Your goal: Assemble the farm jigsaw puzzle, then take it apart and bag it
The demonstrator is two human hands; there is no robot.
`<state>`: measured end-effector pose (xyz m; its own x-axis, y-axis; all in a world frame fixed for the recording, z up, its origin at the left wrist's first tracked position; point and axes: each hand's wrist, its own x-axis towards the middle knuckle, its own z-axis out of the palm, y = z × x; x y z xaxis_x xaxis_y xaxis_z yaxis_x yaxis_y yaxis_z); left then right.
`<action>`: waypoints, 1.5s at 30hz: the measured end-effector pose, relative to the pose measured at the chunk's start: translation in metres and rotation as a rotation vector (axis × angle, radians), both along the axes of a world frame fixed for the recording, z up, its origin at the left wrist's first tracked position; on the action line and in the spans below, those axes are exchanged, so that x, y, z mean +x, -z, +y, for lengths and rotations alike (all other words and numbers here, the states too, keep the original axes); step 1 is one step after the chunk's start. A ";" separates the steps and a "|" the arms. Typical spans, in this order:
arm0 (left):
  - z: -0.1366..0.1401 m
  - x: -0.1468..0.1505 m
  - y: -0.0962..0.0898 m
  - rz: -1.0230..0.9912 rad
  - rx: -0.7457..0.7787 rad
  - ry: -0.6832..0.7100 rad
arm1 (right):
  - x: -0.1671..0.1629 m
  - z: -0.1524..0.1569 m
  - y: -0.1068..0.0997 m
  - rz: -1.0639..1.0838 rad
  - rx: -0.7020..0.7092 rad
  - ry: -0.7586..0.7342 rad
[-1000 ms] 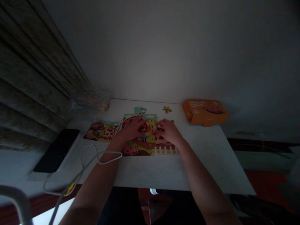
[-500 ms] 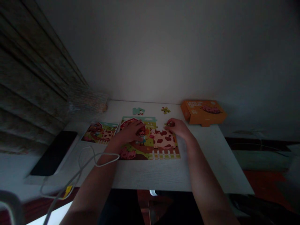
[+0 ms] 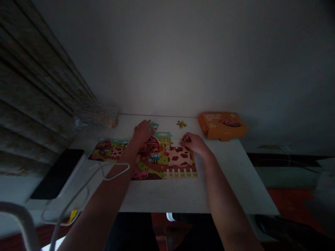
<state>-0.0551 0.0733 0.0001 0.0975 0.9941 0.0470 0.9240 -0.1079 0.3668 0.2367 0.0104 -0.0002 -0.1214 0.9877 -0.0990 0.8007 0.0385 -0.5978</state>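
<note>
A partly joined farm jigsaw puzzle [image 3: 179, 157] lies on the white table, showing a cow, a barn, a farmer and a fence. At its upper right edge, my right hand [image 3: 193, 142] is closed on a small greenish puzzle piece [image 3: 185, 139], mostly covered by the fingers. My left hand [image 3: 143, 130] lies at the upper left, above the barn, fingers spread beside a light-blue puzzle piece [image 3: 155, 126] and partly covering it. A loose yellow-green puzzle piece [image 3: 181, 124] rests behind the puzzle.
An orange puzzle box [image 3: 223, 126] stands at the back right. On the left are a reference picture card [image 3: 108, 150], a dark phone [image 3: 58, 173], a white cable [image 3: 115, 175] and a clear plastic-wrapped bundle [image 3: 96, 113]. The wall borders the table's back edge.
My left hand has moved up and left from the puzzle's middle to the light-blue piece, uncovering the barn and farmer. My right hand stays at the upper right edge with its piece.
</note>
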 end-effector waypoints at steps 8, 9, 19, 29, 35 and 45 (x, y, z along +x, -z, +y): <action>0.032 -0.010 -0.010 0.033 -0.099 0.041 | 0.008 0.007 0.009 0.083 0.182 0.205; 0.032 -0.011 -0.012 0.022 -0.103 0.032 | 0.009 0.007 0.009 0.084 0.194 0.228; -0.010 0.025 -0.018 -0.392 0.082 0.172 | -0.003 0.009 0.004 0.322 0.201 0.244; -0.069 0.062 0.010 -0.450 0.199 0.336 | -0.017 0.003 0.000 0.754 -0.183 0.090; -0.076 0.064 0.002 -0.459 0.053 0.524 | -0.021 0.001 -0.006 0.845 -0.240 -0.028; -0.079 0.072 0.005 -0.376 0.174 0.398 | -0.008 0.003 -0.001 0.902 -0.137 0.055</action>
<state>0.0169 -0.0062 -0.0054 0.4073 0.8589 0.3106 0.6096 -0.5089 0.6078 0.2289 0.0136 0.0008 -0.1628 0.9809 -0.1061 0.0263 -0.1032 -0.9943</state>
